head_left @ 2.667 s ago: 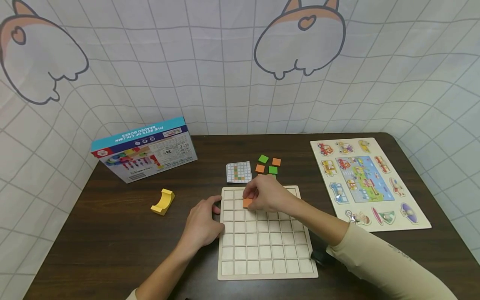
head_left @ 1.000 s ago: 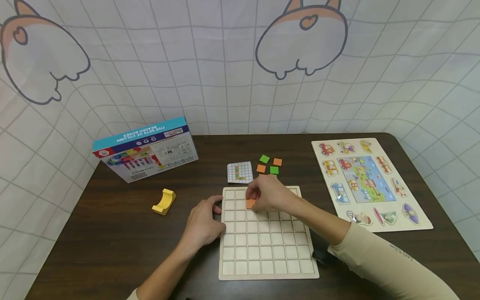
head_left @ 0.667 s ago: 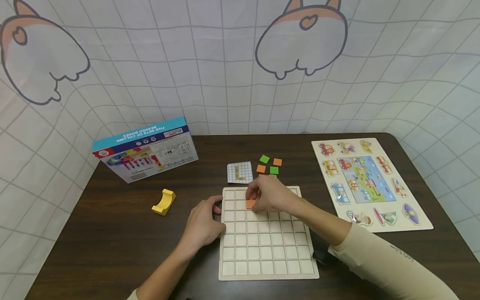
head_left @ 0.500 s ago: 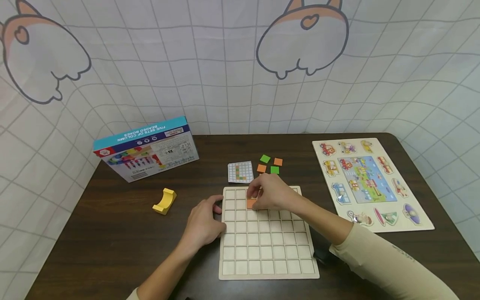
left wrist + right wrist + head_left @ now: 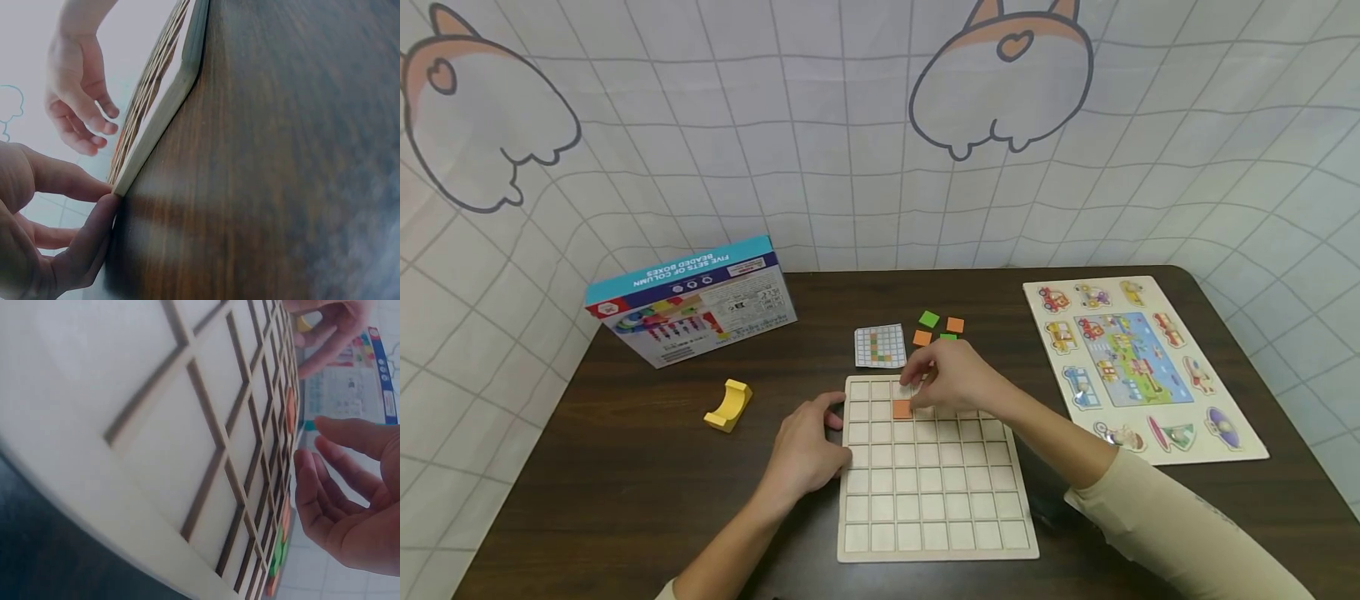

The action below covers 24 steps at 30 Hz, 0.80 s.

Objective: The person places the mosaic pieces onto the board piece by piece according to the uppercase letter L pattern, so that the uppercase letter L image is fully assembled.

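A pale wooden grid board (image 5: 936, 492) lies on the dark table, with a single orange square tile (image 5: 902, 409) in a cell of its second row from the top. At the board's left edge my left hand (image 5: 805, 446) holds the rim between thumb and finger, as the left wrist view shows. My right hand (image 5: 955, 379) hovers over the upper part of the board, just right of the orange tile. Its fingers (image 5: 340, 487) are loosely bent and apart, with nothing between them. Beyond the board lies a small printed pattern card (image 5: 880, 346).
Loose green (image 5: 928, 319) and orange tiles (image 5: 955, 325) lie behind the board, some partly hidden by my right hand. A yellow curved block (image 5: 727, 406) and an upright toy box (image 5: 700, 312) stand to the left. A picture puzzle board (image 5: 1138, 375) lies to the right.
My right hand has let go of the orange tile and risen slightly to the right, so the whole tile shows in its cell. My left hand stays at the board's edge.
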{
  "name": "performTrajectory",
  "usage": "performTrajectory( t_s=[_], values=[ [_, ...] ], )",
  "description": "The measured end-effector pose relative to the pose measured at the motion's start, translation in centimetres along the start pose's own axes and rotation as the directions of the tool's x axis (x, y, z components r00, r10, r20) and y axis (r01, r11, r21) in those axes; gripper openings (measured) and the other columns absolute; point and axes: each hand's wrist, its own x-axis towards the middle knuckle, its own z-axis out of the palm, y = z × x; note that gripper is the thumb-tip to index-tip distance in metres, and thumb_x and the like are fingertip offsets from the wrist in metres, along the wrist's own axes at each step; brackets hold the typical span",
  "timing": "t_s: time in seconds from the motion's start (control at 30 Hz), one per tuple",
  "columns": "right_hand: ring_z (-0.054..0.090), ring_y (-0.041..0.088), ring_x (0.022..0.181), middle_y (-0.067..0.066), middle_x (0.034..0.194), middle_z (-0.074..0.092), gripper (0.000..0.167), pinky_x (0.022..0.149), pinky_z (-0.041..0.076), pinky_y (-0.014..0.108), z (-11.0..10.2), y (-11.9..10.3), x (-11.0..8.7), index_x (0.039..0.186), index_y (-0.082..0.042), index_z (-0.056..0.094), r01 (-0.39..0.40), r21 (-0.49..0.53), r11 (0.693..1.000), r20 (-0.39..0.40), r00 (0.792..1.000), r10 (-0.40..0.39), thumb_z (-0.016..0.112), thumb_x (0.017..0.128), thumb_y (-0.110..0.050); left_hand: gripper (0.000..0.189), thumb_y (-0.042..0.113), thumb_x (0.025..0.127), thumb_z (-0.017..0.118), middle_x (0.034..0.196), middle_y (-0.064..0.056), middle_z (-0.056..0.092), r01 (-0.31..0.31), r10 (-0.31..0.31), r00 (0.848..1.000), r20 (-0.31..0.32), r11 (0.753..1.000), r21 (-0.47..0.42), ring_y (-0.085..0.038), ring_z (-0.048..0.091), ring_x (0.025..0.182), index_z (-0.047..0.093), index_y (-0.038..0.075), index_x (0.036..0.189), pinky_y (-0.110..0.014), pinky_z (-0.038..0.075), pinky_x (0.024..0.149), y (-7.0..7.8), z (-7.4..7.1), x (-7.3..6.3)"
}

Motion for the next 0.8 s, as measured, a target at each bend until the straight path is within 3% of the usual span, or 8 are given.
performTrajectory(
  t_s=[0.23, 0.43, 0.8],
  values=[
    [0.068, 0.016, 0.08, 0.003, 0.093, 0.074, 0.02, 0.076, 0.055, 0.033, -1.2, 0.6, 0.0, 0.1, -0.01, 0.08, 0.013, 0.013, 1.0, -0.018, 1.0, -0.013, 0.083, 0.08, -0.01, 0.076, -0.004, 0.067, 0.075, 0.101, -0.006, 0.064, -0.003, 0.003, 1.0, -0.005, 1.0, 0.002, -0.024, 0.058, 0.089, 0.062, 0.008, 0.14, -0.031, 0.046, 0.066, -0.2, 0.0, -0.1],
    [0.07, 0.013, 0.076, 0.003, 0.094, 0.073, 0.022, 0.076, 0.055, 0.034, -2.1, 1.4, 0.1, 0.102, -0.01, 0.079, -0.027, 0.035, 0.999, -0.037, 0.999, 0.028, 0.084, 0.081, -0.011, 0.075, -0.005, 0.066, 0.075, 0.101, -0.006, 0.064, -0.013, 0.013, 1.0, -0.008, 1.0, 0.006, -0.024, 0.057, 0.09, 0.062, 0.007, 0.14, -0.031, 0.045, 0.067, -0.1, -0.1, -0.1],
    [0.068, 0.02, 0.089, 0.01, 0.101, 0.075, 0.023, 0.079, 0.053, 0.035, -3.9, 3.0, 0.5, 0.104, -0.008, 0.079, -0.032, 0.013, 0.999, -0.113, 0.993, 0.033, 0.082, 0.081, -0.008, 0.075, -0.004, 0.067, 0.075, 0.102, -0.006, 0.064, -0.002, 0.002, 1.0, -0.002, 1.0, 0.006, -0.024, 0.058, 0.091, 0.062, 0.008, 0.14, -0.031, 0.046, 0.067, 0.1, -0.1, -0.1]
  ],
)
